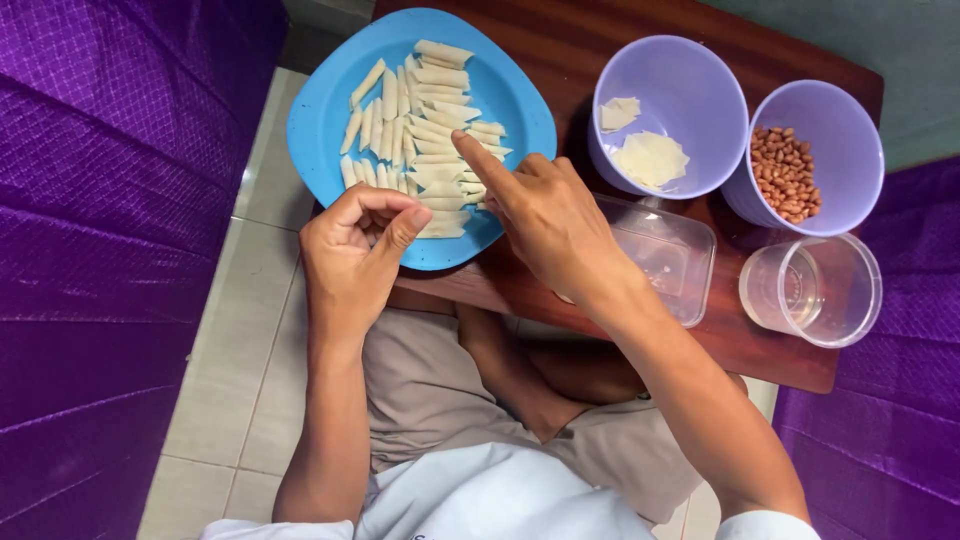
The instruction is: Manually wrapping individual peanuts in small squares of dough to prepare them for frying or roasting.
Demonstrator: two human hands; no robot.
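In the head view, the small pale pastry rolls (425,120) lay in rough rows on a blue plate (325,110) at the near-left corner of a dark wooden table (560,50). By their look they were light, thin-skinned and soft, likely to dent, unroll or stick if pinched hard; a gentle hold across the middle of a roll, between fingertip and thumb, seemed the safest grip, since the ends looked loosest. The right hand (545,215) reached in from the lower right over the plate's near edge, its index finger stretched out with the tip on or just above a roll near the plate's centre, the other fingers curled under; it gripped nothing that could be seen. The left hand (355,245) hovered at the plate's near rim, loosely closed with the thumb pressed toward the curled fingers; whether a roll sat inside could not be told. Both forearms rose from the person's lap, elbows bent. To the right stood a lilac cup (680,80) with flat pale wrapper pieces, just beside it a second lilac cup (840,110) holding peanuts (785,172), a clear plastic tub (680,255) partly under the right wrist, and a clear cup (815,290) holding a little liquid.
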